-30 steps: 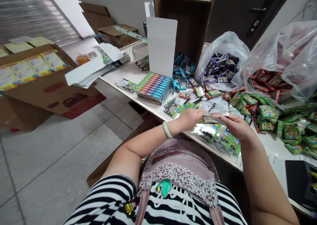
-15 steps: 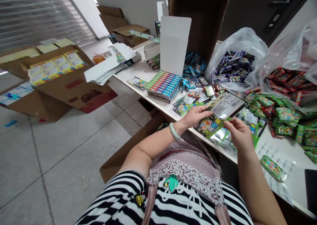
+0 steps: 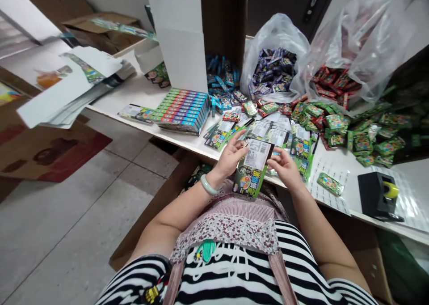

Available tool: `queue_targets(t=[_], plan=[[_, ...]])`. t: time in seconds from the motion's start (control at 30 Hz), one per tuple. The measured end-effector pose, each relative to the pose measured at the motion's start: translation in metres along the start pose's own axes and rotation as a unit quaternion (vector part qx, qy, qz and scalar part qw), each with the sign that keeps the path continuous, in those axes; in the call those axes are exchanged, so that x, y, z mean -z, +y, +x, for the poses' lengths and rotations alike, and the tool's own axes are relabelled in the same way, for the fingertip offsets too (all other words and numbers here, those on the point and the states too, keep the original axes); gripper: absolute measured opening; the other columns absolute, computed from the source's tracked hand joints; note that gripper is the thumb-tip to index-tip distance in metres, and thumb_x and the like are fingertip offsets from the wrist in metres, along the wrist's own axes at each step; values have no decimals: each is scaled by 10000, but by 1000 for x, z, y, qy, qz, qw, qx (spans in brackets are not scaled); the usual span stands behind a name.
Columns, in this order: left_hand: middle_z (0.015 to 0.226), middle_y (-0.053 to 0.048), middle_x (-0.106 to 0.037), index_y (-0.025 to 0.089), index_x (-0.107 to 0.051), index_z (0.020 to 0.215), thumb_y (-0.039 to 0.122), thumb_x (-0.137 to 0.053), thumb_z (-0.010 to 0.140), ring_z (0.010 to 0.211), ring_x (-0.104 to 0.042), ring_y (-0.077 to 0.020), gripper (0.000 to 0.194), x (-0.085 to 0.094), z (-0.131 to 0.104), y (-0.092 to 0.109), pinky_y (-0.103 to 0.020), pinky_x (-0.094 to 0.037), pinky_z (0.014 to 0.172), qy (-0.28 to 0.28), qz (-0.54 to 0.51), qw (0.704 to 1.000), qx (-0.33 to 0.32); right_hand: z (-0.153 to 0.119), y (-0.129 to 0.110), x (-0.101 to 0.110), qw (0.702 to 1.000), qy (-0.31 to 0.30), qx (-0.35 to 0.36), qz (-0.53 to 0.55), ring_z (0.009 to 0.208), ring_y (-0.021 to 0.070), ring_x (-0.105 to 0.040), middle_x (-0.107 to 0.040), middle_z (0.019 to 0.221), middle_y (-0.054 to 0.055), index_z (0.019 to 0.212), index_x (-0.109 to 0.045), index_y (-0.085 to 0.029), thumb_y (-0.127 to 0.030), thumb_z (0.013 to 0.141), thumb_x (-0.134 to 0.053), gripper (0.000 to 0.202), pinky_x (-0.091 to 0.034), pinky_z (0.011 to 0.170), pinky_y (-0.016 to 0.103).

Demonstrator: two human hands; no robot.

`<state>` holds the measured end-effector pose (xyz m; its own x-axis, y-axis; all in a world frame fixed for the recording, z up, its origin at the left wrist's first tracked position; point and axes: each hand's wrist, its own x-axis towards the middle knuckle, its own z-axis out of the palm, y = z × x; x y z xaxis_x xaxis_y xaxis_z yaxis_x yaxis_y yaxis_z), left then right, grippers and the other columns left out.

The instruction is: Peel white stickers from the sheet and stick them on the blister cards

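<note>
Both hands grip one flat printed packet btwn them at the table edge: left hand pinches its left side, right hand its right. Packet stands tilted, white barcode label up top, green cartoon print w/ yellow lettering below. More flat packets lie just beyond the hands, loose green sachets further right.

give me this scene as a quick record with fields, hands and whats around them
left hand: left hand grips the left edge of a flat printed packet with a white label
right hand: right hand grips the packet's right edge
table: white tabletop
nearby: open box of coloured slim cartons; clear bag of purple sachets; loose green sachets; black tape dispenser
</note>
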<state>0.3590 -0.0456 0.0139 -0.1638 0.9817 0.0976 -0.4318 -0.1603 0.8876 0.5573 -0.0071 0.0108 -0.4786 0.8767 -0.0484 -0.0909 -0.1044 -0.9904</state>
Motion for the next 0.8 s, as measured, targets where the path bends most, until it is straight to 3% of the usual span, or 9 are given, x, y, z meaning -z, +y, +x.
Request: queue_targets(t=[0.2,0.33,0.43,0.53,0.63,0.73,0.8], plan=[[890,-1,-661,279,-595,1255,369,-757,826,834,-643,-136,467,6,3,6,-258,-533,756,-83,40,996,13,-2,-7,-2,995,63,69,-25,647,137,-596,-623,708,-63,1196,-502,-283,-383,754,-778,531,-498,598,270],[1011,-23,-680,262,-560,1247,362,-731,849,927,-652,-140,445,7,4,14,-249,-533,795,-92,125,988,-19,-6,-14,-2,988,66,93,-101,696,142,-624,-676,874,-15,1325,-476,-303,-351,828,-717,554,-511,619,288],[995,-32,-682,234,-593,1161,407,-679,885,890,-651,-137,337,7,3,20,-250,-530,760,-94,195,976,-38,-6,-24,4,986,26,91,-136,642,129,-596,-661,781,-31,1223,-561,-273,-358,860,-685,393,-503,612,284],[878,-20,-679,202,-651,958,457,-623,916,808,-633,-128,260,7,3,25,-262,-522,741,-42,269,959,-79,-2,-34,8,984,-13,76,-160,640,136,-605,-652,734,-32,1127,-611,-248,-386,880,-666,288,-510,631,295],[883,-32,-717,191,-655,845,444,-638,907,852,-661,-139,261,5,7,30,-287,-537,798,-25,273,959,-73,9,-42,8,970,9,104,-218,717,148,-625,-678,816,6,972,-662,-237,-393,918,-630,167,-505,664,304],[969,-59,-758,189,-663,933,415,-681,880,909,-704,-155,233,3,16,35,-288,-557,803,-38,195,980,-10,24,-47,9,965,28,137,-220,814,164,-632,-675,883,35,810,-651,-228,-388,902,-659,185,-500,654,288],[972,-65,-768,197,-660,1080,391,-708,861,883,-719,-153,296,4,22,37,-273,-564,764,-42,163,985,24,34,-48,10,980,16,105,-166,785,161,-628,-664,870,26,864,-642,-236,-407,857,-712,185,-499,601,270]])
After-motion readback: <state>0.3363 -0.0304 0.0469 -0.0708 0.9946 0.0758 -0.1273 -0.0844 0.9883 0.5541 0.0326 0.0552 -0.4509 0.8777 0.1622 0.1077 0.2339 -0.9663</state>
